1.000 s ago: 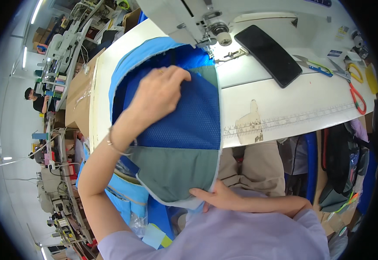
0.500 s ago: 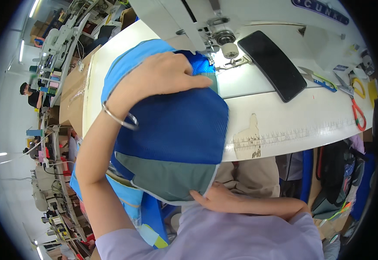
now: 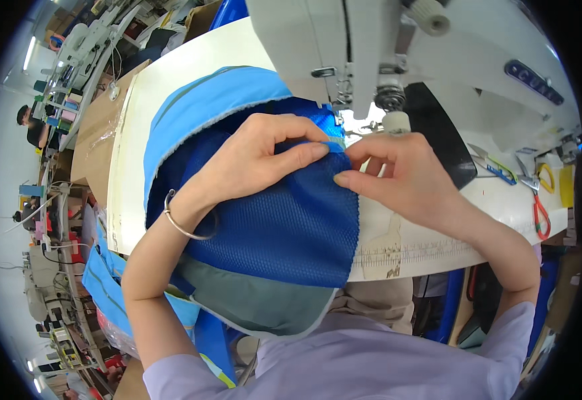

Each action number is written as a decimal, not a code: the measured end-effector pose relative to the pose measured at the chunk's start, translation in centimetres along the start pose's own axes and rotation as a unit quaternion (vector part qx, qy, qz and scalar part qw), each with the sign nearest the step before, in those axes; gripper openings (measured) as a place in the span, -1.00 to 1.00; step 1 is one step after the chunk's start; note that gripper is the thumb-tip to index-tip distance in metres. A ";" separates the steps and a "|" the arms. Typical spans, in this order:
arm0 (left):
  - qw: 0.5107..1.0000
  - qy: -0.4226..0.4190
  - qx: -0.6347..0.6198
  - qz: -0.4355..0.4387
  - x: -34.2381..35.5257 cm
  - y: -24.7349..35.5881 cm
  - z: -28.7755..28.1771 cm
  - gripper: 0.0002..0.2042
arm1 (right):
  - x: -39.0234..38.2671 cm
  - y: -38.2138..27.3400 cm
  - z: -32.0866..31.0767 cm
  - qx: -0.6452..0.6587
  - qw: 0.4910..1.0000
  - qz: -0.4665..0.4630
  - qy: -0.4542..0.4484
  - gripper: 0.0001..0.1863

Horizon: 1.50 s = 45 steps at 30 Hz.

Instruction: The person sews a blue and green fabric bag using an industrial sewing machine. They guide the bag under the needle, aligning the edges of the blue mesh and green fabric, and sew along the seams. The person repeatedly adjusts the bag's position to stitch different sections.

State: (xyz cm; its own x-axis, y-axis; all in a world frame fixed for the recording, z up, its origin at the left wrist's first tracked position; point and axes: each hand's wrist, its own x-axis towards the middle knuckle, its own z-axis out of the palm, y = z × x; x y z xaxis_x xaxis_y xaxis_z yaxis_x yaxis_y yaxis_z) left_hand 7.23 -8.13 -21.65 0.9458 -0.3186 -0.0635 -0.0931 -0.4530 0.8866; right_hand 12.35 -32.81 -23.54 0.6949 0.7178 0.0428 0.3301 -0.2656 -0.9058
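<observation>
One blue mesh panel (image 3: 278,227) runs lengthwise from sewing machine (image 3: 294,43) toward lavender shirt (image 3: 384,363), grey end (image 3: 264,307) nearest. Left hand (image 3: 254,160) pinches its upper edge — right hand (image 3: 414,180) adjoining, grip unclear.

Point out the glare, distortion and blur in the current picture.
Head view: a glaring white patch beneath the sewing machine washes out detail; head view: fisheye bending curves the table edge, with black around the corners; head view: left hand and right hand look fairly sharp, and the blue fabric's mesh texture shows.
</observation>
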 end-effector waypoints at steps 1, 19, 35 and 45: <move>0.999 -0.027 -0.036 -0.014 0.1 -0.1 -0.3 -0.82 | 0.3 0.3 0.4 0.016 1.000 0.003 -0.009 -0.65; 0.981 -0.188 -0.044 -0.030 1.1 -0.3 0.0 -0.69 | -0.9 2.5 2.9 0.023 0.983 -0.154 0.096 -0.77; 0.975 0.104 0.184 0.068 -2.7 -0.6 2.2 -0.87 | -0.4 4.0 2.5 -0.120 0.948 -0.283 0.085 -0.81; 0.977 0.105 0.182 0.018 2.5 -3.2 1.2 -0.79 | -2.1 4.5 5.2 -0.305 0.856 -0.412 0.063 -0.73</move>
State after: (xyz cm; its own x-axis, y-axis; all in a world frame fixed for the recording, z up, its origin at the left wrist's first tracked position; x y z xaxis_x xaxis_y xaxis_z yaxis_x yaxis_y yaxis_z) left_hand 9.56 -8.47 -25.17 0.9792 -0.1797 0.0941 -0.1964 -0.7233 0.6620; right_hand 9.03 -32.18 -29.91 0.1163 0.7588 0.6409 0.9870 -0.0161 -0.1600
